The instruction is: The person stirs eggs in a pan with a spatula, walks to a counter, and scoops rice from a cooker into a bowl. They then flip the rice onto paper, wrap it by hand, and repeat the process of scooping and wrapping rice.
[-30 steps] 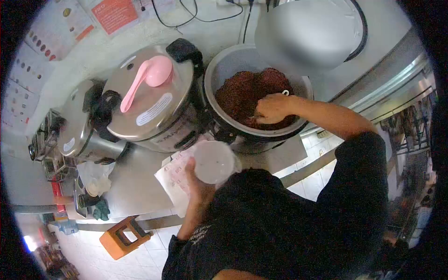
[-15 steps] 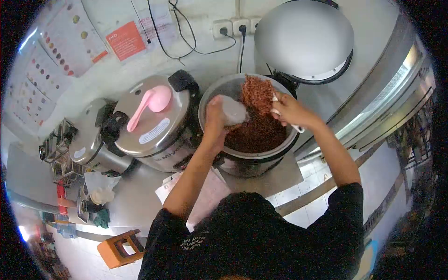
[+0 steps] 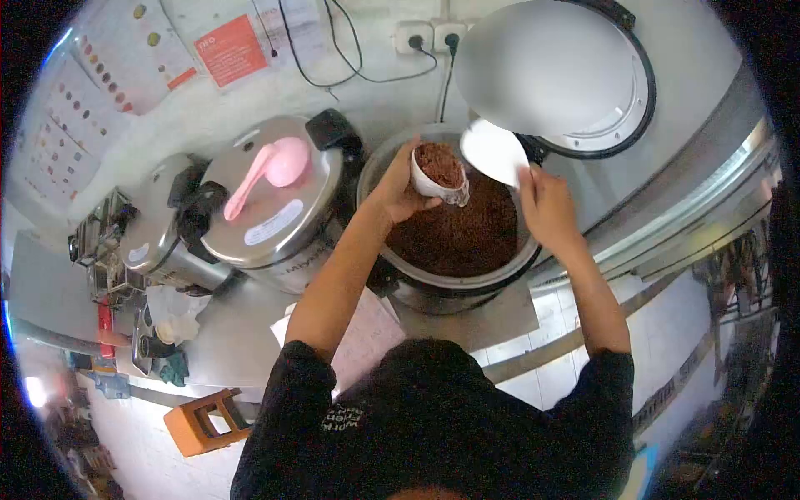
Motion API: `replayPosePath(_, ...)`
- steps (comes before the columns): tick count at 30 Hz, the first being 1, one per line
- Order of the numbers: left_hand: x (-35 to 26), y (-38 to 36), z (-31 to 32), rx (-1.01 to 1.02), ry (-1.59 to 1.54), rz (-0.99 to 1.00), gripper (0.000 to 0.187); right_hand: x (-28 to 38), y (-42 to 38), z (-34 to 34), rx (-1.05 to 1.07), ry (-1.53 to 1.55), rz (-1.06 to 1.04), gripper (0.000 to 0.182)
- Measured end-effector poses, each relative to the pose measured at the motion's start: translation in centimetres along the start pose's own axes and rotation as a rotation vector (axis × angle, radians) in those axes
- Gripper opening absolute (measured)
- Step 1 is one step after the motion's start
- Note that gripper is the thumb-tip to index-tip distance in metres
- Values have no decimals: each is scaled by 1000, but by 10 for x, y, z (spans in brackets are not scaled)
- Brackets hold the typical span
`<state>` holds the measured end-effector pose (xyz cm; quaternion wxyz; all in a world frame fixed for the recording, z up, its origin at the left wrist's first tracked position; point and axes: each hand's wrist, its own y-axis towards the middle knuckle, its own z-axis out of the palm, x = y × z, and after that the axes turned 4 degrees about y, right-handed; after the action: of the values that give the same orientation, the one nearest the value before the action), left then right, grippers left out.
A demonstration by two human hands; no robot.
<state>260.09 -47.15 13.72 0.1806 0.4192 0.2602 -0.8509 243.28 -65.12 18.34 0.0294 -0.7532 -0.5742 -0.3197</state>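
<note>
My left hand [image 3: 398, 190] is wrapped round a small white bowl [image 3: 423, 183], held tilted over the open rice cooker [image 3: 433, 293]. Reddish-brown rice [image 3: 440, 163] fills the bowl, and something clear like plastic film shows at its lower edge. In my right hand [image 3: 546, 204] is a white rice paddle [image 3: 493, 152], its broad blade raised just right of the bowl with no rice visible on the side facing me. Below both hands, a deep layer of dark brown rice [image 3: 458, 237] lies in the cooker.
The cooker's round lid [image 3: 637, 79] stands open behind. A closed steel cooker [image 3: 225, 175] at left carries a pink ladle [image 3: 286, 162]; another closed cooker [image 3: 150, 233] stands beyond it. Papers [image 3: 367, 337] lie at the counter's front. An orange stool [image 3: 193, 425] is on the floor.
The rice heaped on the paddle is now in the bowl. The bowl has turned so its filled mouth shows, and the paddle blade is up and bare on its visible side.
</note>
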Motion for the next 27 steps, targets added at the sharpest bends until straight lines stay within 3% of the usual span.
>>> replayPosePath(3, 11, 11, 10, 27, 105, 58, 56, -8, 15, 60, 220, 237, 49, 50)
replayPosePath(7, 15, -4, 0, -40, 186, 127, 55, -2, 32, 63, 424, 93, -1, 58)
replayPosePath(9, 21, -13, -9, -36, 19, 60, 51, -9, 48, 48, 514, 108, -94, 61)
replayPosePath(11, 19, -17, -23, 12, -112, 101, 50, -9, 71, 21, 407, -83, -135, 60)
replayPosePath(13, 2, -40, -20, -68, -118, 143, 49, -13, 107, 7, 536, -278, -48, 58)
replayPosePath(14, -1, -45, -23, -51, -131, 171, 49, -34, 116, 25, 423, -457, -234, 56)
replayPosePath(17, -10, -64, -31, -21, -190, 174, 52, -83, 132, 125, 615, -640, -457, 52)
replayPosePath(19, -15, -80, -28, -29, -240, 203, 53, -88, 114, 204, 752, -783, -726, 48)
replayPosePath(23, -8, -102, -42, -112, -319, 302, 56, -51, 112, 235, 826, -644, -913, 36)
replayPosePath(25, -2, -107, -60, -48, -371, 313, 56, -28, 105, 214, 864, -699, -1045, 21)
replayPosePath(27, 2, -107, -70, 29, -468, 328, 55, -37, 98, 225, 874, -680, -1147, 19)
